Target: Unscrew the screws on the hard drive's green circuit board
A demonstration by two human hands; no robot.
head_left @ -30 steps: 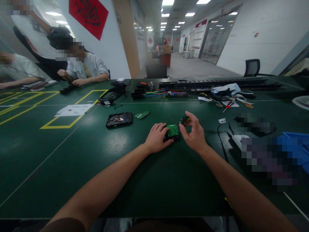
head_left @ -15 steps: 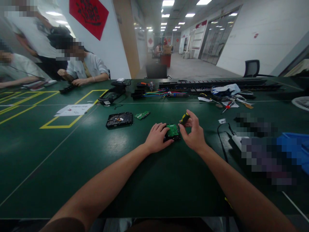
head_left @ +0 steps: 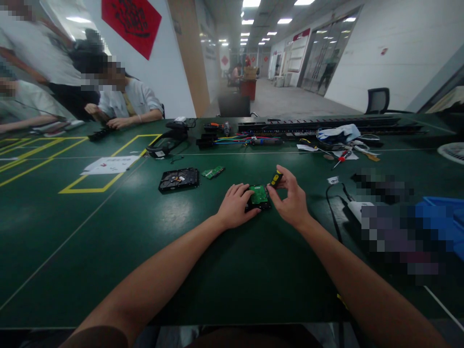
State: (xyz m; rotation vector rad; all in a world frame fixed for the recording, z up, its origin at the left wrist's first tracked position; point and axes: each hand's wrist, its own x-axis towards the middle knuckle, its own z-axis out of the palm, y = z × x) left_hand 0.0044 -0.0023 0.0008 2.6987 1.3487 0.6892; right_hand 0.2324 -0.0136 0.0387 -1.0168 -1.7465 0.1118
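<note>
A hard drive (head_left: 259, 195) with its green circuit board facing up lies on the green table in front of me. My left hand (head_left: 236, 206) grips its left side, fingers over the far part and thumb along the near edge. In my right hand (head_left: 290, 199) is a screwdriver (head_left: 276, 179) with a black and yellow handle, pinched between the fingers over the drive's right edge. Its tip is too small to make out. Left of the hands lie a second hard drive (head_left: 179, 180), black, and a loose green circuit board (head_left: 213, 172).
Along the far side lie wires (head_left: 232, 140), long black strips (head_left: 311, 126) and a red-handled screwdriver (head_left: 341, 159). A white paper (head_left: 109, 165) lies at left. On the right are a cable (head_left: 334, 217) and a blue bin (head_left: 440, 212). Other people (head_left: 132, 101) sit and stand at far left.
The screwdriver handle in my right hand has turned and tilted slightly. My left hand stays on the hard drive. The view has shifted a little.
</note>
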